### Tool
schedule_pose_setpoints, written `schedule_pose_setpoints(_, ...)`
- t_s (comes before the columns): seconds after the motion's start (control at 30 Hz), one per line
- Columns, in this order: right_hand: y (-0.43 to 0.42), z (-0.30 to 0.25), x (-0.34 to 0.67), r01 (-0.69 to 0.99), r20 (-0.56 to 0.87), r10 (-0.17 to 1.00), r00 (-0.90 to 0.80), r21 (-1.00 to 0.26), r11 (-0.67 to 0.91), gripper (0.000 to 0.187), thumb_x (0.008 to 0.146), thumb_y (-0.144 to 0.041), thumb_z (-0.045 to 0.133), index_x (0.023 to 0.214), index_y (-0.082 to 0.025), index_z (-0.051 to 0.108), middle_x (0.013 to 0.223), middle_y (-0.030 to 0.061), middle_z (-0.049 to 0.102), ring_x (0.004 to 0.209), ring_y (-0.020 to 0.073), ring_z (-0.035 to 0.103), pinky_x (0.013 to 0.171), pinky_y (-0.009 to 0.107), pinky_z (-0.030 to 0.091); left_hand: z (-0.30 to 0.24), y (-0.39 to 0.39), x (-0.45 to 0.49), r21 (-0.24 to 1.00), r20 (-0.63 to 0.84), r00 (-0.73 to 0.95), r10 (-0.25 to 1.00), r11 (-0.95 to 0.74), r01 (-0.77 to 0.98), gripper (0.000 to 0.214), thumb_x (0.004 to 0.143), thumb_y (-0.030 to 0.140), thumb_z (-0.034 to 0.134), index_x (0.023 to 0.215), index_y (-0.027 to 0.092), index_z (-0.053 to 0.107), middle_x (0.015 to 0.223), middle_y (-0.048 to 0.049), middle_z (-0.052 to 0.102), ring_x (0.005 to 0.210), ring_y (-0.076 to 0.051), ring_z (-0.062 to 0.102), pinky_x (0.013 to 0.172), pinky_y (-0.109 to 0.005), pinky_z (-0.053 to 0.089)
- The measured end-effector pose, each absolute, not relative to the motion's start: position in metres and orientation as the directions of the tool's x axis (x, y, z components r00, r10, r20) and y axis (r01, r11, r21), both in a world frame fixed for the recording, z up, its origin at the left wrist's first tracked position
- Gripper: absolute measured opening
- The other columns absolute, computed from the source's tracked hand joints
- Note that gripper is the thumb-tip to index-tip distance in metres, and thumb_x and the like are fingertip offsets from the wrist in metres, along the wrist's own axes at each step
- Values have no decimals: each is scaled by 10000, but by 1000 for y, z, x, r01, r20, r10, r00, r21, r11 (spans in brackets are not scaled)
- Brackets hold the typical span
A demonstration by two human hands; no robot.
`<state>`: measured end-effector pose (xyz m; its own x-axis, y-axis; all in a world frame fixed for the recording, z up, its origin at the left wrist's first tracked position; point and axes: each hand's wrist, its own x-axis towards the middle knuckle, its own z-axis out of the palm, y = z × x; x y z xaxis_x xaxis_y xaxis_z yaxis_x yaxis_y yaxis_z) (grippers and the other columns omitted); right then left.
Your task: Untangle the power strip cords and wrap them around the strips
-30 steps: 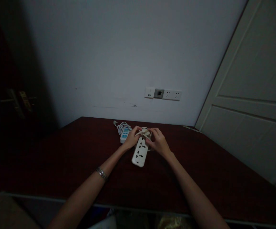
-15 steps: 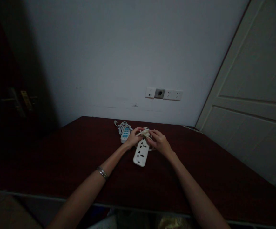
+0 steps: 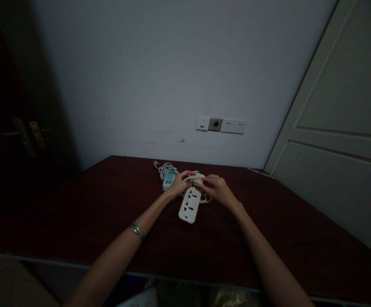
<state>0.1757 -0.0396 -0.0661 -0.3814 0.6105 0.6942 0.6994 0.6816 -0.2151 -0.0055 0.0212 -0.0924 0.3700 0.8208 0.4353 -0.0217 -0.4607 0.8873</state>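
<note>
A white power strip [image 3: 190,205] lies on the dark red table, its near end towards me. Its white cord [image 3: 194,179] is bunched over the far end, between my hands. My left hand [image 3: 179,183] comes in from the left with its fingers closed on the cord. From the right, my right hand [image 3: 219,189] pinches the cord with thumb and fingertips. A loop of the cord rests on the table under my right hand. The far part of the strip is partly hidden by the cord and fingers.
A second power strip [image 3: 169,180] with blue socket panels and a coiled grey-white cord lies beyond my left hand. Wall sockets [image 3: 233,126] sit above the table [image 3: 134,187]. A pale door panel [image 3: 339,140] stands at the right, and items show below the table's front edge.
My right hand has shifted slightly right and its fingers have drawn together on the cord. More of the cord loop shows beneath it. My left hand stays nearly in place.
</note>
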Motion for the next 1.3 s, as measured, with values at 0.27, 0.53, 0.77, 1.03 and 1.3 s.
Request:
schedule_pose_setpoints(0.27, -34, -77, 172, 670, 690, 649, -319, -320, 670, 283, 846, -397, 473, 889, -181, 650, 822, 75, 655, 741, 191, 590, 702, 321, 431, -94, 20, -8, 919, 389, 395, 833, -379, -106, 483, 546, -29, 518, 983, 160, 603, 1007, -48, 625, 905, -169, 566, 803, -306, 446)
schedule_pose_setpoints(0.53, -29, -91, 168, 724, 700, 678, -224, -346, 596, 256, 883, -352, 391, 774, -188, 555, 732, 55, 586, 662, 171, 507, 645, 283, 371, -90, 17, -10, 925, 377, 447, 811, -354, -137, 498, 529, 12, 526, 996, 165, 606, 1061, -32, 609, 922, -172, 538, 779, -270, 429)
schedule_pose_setpoints(0.77, -25, -98, 157, 497, 656, 750, -90, -623, 604, 299, 868, -389, 393, 652, -192, 458, 624, -12, 478, 583, 128, 432, 566, 236, 332, -86, 16, -14, 963, 216, 542, 813, -87, -254, 375, 589, 170, 542, 954, 147, 622, 844, -51, 626, 694, -154, 542, 574, -241, 407)
schedule_pose_setpoints(1.03, -24, -96, 157, 428, 630, 773, -80, -678, 597, 319, 861, -409, 407, 627, -193, 431, 577, -37, 408, 543, 109, 376, 515, 223, 297, -85, 9, -7, 918, 393, 373, 840, -338, -208, 337, 689, 334, 652, 966, 152, 590, 984, -59, 616, 898, -172, 554, 783, -269, 417)
schedule_pose_setpoints(1.3, -21, -98, 159, 442, 725, 684, -80, -589, 676, 197, 861, -361, 435, 865, -200, 549, 857, 39, 555, 787, 166, 517, 721, 279, 402, -89, 13, -7, 904, 428, 355, 831, -388, -183, 304, 713, 350, 629, 933, 139, 622, 989, -75, 637, 927, -194, 567, 821, -298, 418)
